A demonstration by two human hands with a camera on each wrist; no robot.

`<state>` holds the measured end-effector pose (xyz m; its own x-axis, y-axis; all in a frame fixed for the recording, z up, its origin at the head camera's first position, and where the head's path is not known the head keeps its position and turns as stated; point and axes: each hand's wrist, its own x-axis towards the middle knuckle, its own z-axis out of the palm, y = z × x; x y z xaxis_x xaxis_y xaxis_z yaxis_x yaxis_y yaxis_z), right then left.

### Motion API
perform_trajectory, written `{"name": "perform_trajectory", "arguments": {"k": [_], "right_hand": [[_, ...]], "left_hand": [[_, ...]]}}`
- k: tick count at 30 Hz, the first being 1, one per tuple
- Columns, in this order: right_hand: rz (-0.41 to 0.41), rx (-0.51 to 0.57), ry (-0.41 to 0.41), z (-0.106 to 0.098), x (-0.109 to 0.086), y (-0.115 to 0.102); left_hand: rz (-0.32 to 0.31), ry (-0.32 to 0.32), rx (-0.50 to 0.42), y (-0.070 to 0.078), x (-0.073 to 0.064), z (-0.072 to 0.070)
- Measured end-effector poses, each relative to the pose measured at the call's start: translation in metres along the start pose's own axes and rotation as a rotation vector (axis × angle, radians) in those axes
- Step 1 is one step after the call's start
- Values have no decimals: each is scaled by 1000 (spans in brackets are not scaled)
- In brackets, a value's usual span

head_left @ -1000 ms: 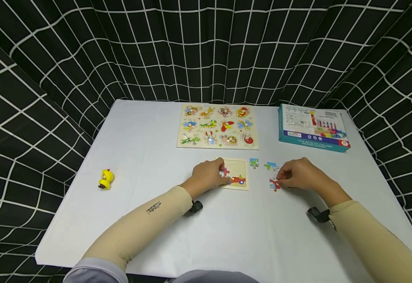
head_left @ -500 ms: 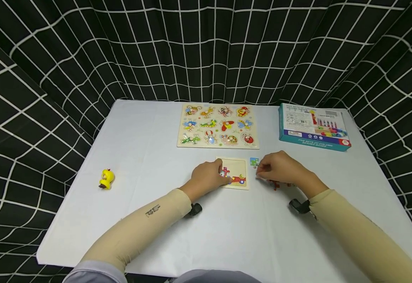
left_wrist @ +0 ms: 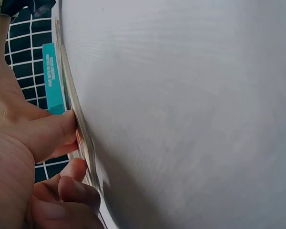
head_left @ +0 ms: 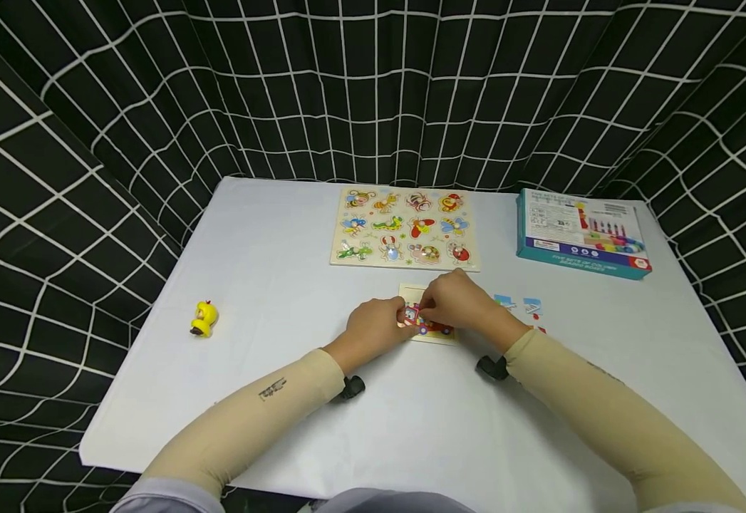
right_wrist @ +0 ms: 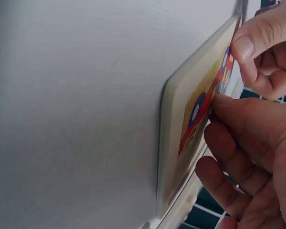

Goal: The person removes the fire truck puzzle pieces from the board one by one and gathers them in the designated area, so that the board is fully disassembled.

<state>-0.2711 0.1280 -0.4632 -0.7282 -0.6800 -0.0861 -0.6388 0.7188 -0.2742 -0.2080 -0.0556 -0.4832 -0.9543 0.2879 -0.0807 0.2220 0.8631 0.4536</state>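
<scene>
A small wooden jigsaw board [head_left: 411,293] with a red vehicle picture lies flat in front of me. My left hand [head_left: 375,324] grips its left edge, thumb at the near side and fingers at the far side. Over the middle of the board, my right hand [head_left: 461,303] pinches a puzzle piece, mostly hidden by the fingers, against the picture. The right wrist view has the thumb tip [right_wrist: 222,98] right at the red part of the picture. Loose puzzle pieces, a blue one [head_left: 504,301] and a blue-white one [head_left: 532,306], lie to the right, partly behind the right arm.
A larger peg puzzle with insects [head_left: 405,263] lies behind the board. At the back right is a teal boxed set [head_left: 581,231]. A yellow duck toy [head_left: 204,318] stands on the left of the white table [head_left: 270,299]. Black netted curtains surround the table.
My right hand has moved left from the loose pieces onto the jigsaw board, beside the left hand. The left hand keeps its grip on the board's edge. The head view has shifted slightly.
</scene>
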Motion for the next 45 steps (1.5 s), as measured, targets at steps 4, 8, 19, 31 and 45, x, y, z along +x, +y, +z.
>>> {"name": "perform_trajectory", "arguments": {"k": [4, 8, 19, 31, 45], "right_hand": [[5, -3, -4, 1, 1, 0], [10, -14, 6, 2, 1, -1], [13, 19, 121, -16, -21, 13], [173, 260, -51, -17, -86, 73], [116, 291, 8, -11, -83, 45]], "left_hand": [[-2, 1, 2, 0, 1, 1], [-13, -14, 15, 1, 2, 1], [-37, -29, 15, 5, 3, -1], [-3, -72, -19, 4, 3, -4], [133, -85, -15, 13, 6, 2]]}}
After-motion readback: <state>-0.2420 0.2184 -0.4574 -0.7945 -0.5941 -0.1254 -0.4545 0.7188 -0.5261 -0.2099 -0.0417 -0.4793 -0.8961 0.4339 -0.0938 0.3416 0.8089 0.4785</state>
